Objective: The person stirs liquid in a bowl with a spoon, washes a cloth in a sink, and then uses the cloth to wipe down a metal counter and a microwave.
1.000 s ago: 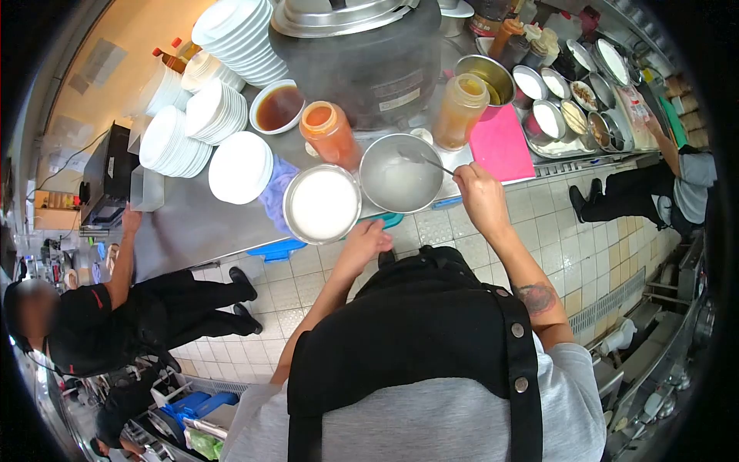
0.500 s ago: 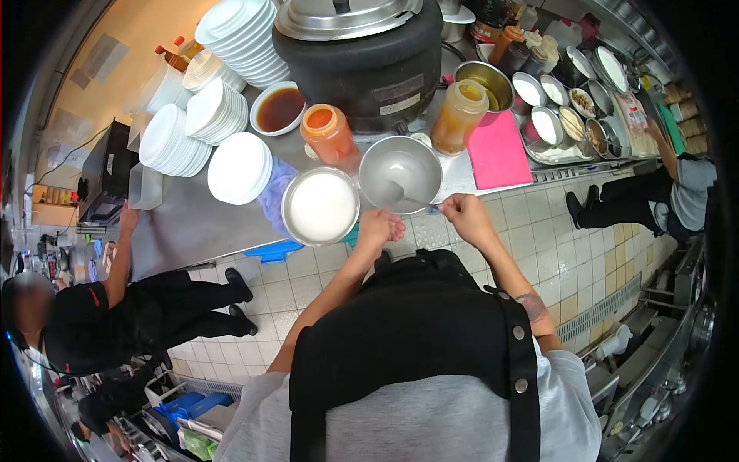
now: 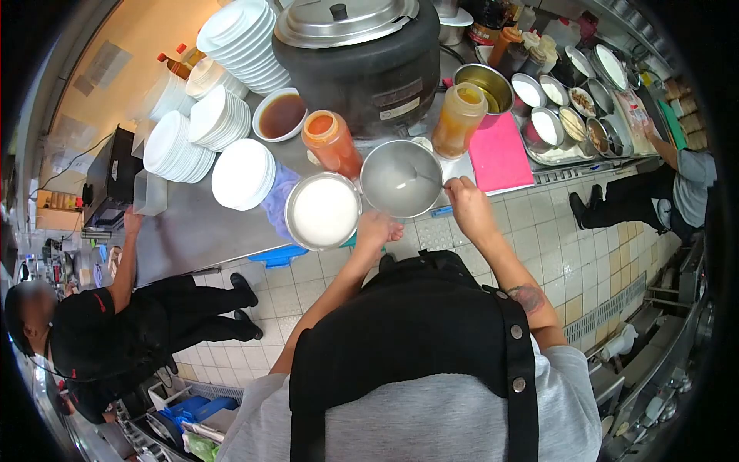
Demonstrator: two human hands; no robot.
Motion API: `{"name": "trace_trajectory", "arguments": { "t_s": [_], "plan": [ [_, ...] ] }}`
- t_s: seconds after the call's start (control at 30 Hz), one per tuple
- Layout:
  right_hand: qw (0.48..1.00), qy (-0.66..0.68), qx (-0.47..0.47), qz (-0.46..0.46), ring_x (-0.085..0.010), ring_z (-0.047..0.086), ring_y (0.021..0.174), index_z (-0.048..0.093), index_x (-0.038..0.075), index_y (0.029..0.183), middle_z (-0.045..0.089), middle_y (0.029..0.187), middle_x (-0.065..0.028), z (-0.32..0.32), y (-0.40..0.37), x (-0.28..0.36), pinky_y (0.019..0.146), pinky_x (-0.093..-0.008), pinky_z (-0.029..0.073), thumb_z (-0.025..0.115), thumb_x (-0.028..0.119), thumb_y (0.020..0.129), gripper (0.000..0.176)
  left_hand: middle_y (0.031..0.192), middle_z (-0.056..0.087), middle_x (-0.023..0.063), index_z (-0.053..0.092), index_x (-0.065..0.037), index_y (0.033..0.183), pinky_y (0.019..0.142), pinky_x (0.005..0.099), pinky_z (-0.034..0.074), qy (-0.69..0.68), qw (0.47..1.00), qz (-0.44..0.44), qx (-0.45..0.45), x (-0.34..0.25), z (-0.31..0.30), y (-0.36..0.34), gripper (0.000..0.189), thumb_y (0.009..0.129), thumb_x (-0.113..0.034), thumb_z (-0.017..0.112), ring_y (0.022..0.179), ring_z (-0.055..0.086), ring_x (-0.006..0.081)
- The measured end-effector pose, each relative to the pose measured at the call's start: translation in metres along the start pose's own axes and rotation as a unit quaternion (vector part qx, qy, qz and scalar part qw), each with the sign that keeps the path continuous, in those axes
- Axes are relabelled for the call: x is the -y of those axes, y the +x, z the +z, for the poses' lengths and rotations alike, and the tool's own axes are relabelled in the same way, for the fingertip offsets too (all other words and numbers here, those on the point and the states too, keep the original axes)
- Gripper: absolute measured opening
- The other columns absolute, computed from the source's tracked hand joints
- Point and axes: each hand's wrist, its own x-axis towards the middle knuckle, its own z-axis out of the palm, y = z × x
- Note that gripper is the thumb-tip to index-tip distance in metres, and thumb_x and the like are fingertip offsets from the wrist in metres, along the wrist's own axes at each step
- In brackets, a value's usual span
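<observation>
A metal mixing bowl point(image 3: 385, 196) stands at the counter's front edge, with a little pale liquid at its bottom. My right hand point(image 3: 469, 206) is closed around the handle of a metal spoon point(image 3: 428, 179), whose blurred head is inside the bowl. At the bowl's near left rim, my left hand point(image 3: 377, 229) is closed with curled fingers, seemingly gripping the rim. Just left is a metal bowl of white liquid point(image 3: 323, 209). Behind stand a bottle of orange sauce point(image 3: 332, 144) and an open bottle of yellow-brown sauce point(image 3: 459, 123).
A black soup warmer point(image 3: 362, 77) rises behind the bowls. Stacked white plates point(image 3: 242, 175) and a bowl of brown liquid point(image 3: 282, 115) stand left. At right lie a pink cloth point(image 3: 500, 154) and several ingredient containers point(image 3: 545, 125). One co-worker point(image 3: 115, 323) stands left, another point(image 3: 685, 185) right.
My right hand has moved slightly up and right, and the spoon has swung from the bowl's near side toward its right and middle. My left hand stays at the rim.
</observation>
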Motion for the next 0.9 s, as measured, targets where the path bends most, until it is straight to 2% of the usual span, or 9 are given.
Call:
{"name": "trace_trajectory", "arguments": {
  "t_s": [0.1, 0.2, 0.3, 0.4, 0.5, 0.6, 0.7, 0.8, 0.9],
  "plan": [
    [0.99, 0.13, 0.048, 0.033, -0.0348, 0.062, 0.07, 0.06, -0.003, 0.079, 0.062, 0.075, -0.0191, 0.009, -0.01, -0.006, 0.063, -0.0404, 0.048, 0.06, 0.005, 0.08, 0.007, 0.081, 0.063, 0.0196, 0.048, 0.006, 0.099, 0.053, 0.0294, 0.05, -0.011, 1.0, -0.01, -0.008, -0.004, 0.002, -0.001, 0.024, 0.096, -0.017, 0.042, 0.06, 0.061, 0.0222],
    [0.958, 0.219, 0.11, 0.15, -0.032, 0.063, 0.068, 0.062, -0.004, 0.08, 0.064, 0.074, -0.0205, 0.004, -0.019, -0.001, 0.063, -0.0376, 0.048, 0.061, 0.005, 0.08, 0.009, 0.08, 0.063, 0.0192, 0.047, 0.006, 0.1, 0.053, 0.0299, 0.051, 0.002, 1.0, -0.012, -0.015, -0.008, 0.005, -0.003, 0.023, 0.096, -0.016, 0.041, 0.061, 0.061, 0.0222],
    [0.92, 0.296, 0.149, 0.209, -0.0293, 0.063, 0.067, 0.064, -0.004, 0.083, 0.063, 0.074, -0.0208, 0.004, -0.023, -0.008, 0.062, -0.0364, 0.047, 0.062, 0.006, 0.081, 0.011, 0.079, 0.064, 0.0191, 0.047, 0.005, 0.099, 0.053, 0.03, 0.051, -0.002, 1.0, -0.005, -0.017, -0.008, 0.005, -0.005, 0.022, 0.096, -0.015, 0.041, 0.061, 0.061, 0.0222],
    [0.939, 0.262, 0.099, 0.199, -0.0315, 0.062, 0.069, 0.062, -0.004, 0.082, 0.062, 0.075, -0.0202, -0.01, -0.022, 0.0, 0.063, -0.0365, 0.047, 0.061, 0.005, 0.081, 0.009, 0.079, 0.064, 0.019, 0.047, 0.005, 0.098, 0.053, 0.0297, 0.051, 0.006, 1.0, -0.002, -0.013, -0.008, 0.004, -0.005, 0.02, 0.096, -0.014, 0.042, 0.061, 0.061, 0.0221],
    [0.992, 0.115, -0.036, 0.025, -0.0335, 0.06, 0.072, 0.059, -0.002, 0.084, 0.06, 0.078, -0.0187, -0.022, -0.017, 0.007, 0.064, -0.0382, 0.047, 0.059, 0.004, 0.081, 0.006, 0.079, 0.064, 0.0188, 0.047, 0.005, 0.096, 0.053, 0.0295, 0.051, 0.003, 1.0, -0.001, -0.013, -0.008, 0.004, -0.005, 0.021, 0.095, -0.015, 0.043, 0.061, 0.061, 0.0216],
    [0.998, 0.026, -0.051, 0.017, -0.0378, 0.058, 0.074, 0.057, -0.001, 0.084, 0.057, 0.08, -0.0189, -0.02, -0.015, 0.004, 0.062, -0.0422, 0.046, 0.059, 0.002, 0.081, 0.005, 0.079, 0.064, 0.0186, 0.047, 0.006, 0.098, 0.054, 0.0297, 0.051, 0.001, 1.0, 0.007, -0.017, -0.008, 0.007, -0.008, 0.022, 0.094, -0.016, 0.043, 0.061, 0.061, 0.0213],
    [1.0, -0.018, -0.024, 0.007, -0.0384, 0.058, 0.074, 0.055, -0.001, 0.085, 0.056, 0.08, -0.0192, -0.021, -0.017, 0.002, 0.062, -0.0445, 0.046, 0.058, 0.002, 0.082, 0.005, 0.081, 0.064, 0.0189, 0.048, 0.007, 0.099, 0.055, 0.0301, 0.051, -0.021, 1.0, 0.004, -0.022, -0.008, 0.008, -0.008, 0.024, 0.094, -0.015, 0.043, 0.062, 0.061, 0.0215],
    [0.998, -0.005, 0.021, 0.054, -0.0414, 0.059, 0.072, 0.052, -0.003, 0.083, 0.057, 0.079, -0.0221, -0.01, -0.025, 0.005, 0.062, -0.0471, 0.048, 0.053, -0.001, 0.081, 0.002, 0.081, 0.064, 0.019, 0.048, 0.008, 0.101, 0.055, 0.0302, 0.051, -0.015, 1.0, -0.002, -0.022, -0.006, 0.008, -0.004, 0.025, 0.093, -0.015, 0.042, 0.062, 0.061, 0.0218],
    [0.994, 0.068, 0.048, 0.077, -0.0419, 0.061, 0.07, 0.053, -0.004, 0.081, 0.061, 0.076, -0.0244, -0.002, -0.031, 0.014, 0.061, -0.048, 0.048, 0.054, 0.0, 0.081, 0.004, 0.082, 0.064, 0.02, 0.049, 0.008, 0.101, 0.056, 0.0293, 0.051, -0.024, 0.999, -0.004, -0.024, -0.007, 0.01, -0.004, 0.025, 0.093, -0.014, 0.044, 0.063, 0.061, 0.0218]
  ]
}}
